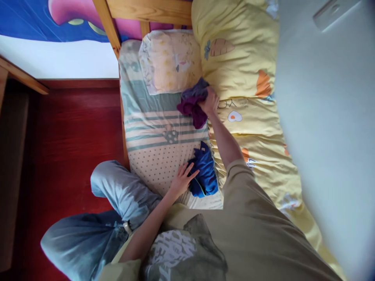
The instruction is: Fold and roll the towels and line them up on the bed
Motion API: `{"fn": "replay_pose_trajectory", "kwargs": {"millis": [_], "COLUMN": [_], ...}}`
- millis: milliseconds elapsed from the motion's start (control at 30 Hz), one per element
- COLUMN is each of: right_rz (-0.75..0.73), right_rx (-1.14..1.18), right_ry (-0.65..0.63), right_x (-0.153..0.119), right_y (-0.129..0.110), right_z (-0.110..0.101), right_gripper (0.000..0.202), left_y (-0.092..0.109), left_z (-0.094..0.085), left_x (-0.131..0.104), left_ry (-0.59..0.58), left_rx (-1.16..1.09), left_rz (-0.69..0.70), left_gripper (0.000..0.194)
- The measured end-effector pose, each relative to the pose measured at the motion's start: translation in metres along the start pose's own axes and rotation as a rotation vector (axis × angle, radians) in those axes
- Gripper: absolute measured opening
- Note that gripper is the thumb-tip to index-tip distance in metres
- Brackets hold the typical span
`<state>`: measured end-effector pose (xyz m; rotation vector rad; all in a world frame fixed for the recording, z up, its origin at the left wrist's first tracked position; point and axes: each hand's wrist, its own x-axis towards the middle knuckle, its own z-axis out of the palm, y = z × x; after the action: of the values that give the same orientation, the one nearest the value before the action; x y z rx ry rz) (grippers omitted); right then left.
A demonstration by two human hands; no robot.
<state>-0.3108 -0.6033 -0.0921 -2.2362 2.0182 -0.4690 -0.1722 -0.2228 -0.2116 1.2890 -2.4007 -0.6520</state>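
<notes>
My right hand (210, 102) grips a crumpled purple and grey cloth (193, 104) over the bed, just below the pillow (172, 62). Nearer to me, a folded blue garment (206, 171) lies on the dotted part of the bed sheet (152, 164). My left hand (183, 180) has its fingers spread, with the fingertips at the left edge of the blue garment. It holds nothing.
A yellow quilt (249, 117) is bunched along the right side of the bed, beside a pale wall (316, 117). Wooden bed rails (152, 11) stand at the head end. Dark red floor (76, 132) lies to the left. My crossed legs are at the lower left.
</notes>
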Motion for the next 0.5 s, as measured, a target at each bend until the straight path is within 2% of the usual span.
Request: {"fn": "replay_pose_trajectory", "kwargs": {"millis": [67,133,167,233,300,400,500], "right_rz": [0.045,0.072,0.08,0.071,0.027,-0.025,0.008], "right_rx": [0.027,0.037,0.031,-0.01,-0.07,-0.119,-0.125], "right_ry": [0.135,0.221,0.224,0.126,-0.049,-0.283,-0.34], "right_x": [0.048,0.088,0.102,0.116,0.112,0.086,0.066], "right_y": [-0.007,-0.011,-0.011,-0.01,-0.007,0.002,0.011], "right_z": [-0.012,-0.014,-0.01,0.008,0.036,0.079,0.105], "right_gripper": [0.055,0.055,0.053,0.048,0.047,0.053,0.055], "left_y": [-0.005,-0.009,-0.011,-0.015,-0.019,-0.028,-0.036], "left_z": [-0.001,0.0,0.001,-0.001,-0.007,-0.025,-0.05], "left_x": [0.014,0.025,0.029,0.032,0.031,0.025,0.016], "left_ry": [-0.048,-0.138,-0.185,-0.263,-0.311,-0.341,-0.358], "left_rx": [0.03,0.026,0.018,-0.002,-0.031,-0.084,-0.121], "left_rz": [0.176,0.315,0.351,0.354,0.301,0.209,0.124], "left_gripper": [0.054,0.025,0.017,0.013,0.013,0.013,0.012]}}
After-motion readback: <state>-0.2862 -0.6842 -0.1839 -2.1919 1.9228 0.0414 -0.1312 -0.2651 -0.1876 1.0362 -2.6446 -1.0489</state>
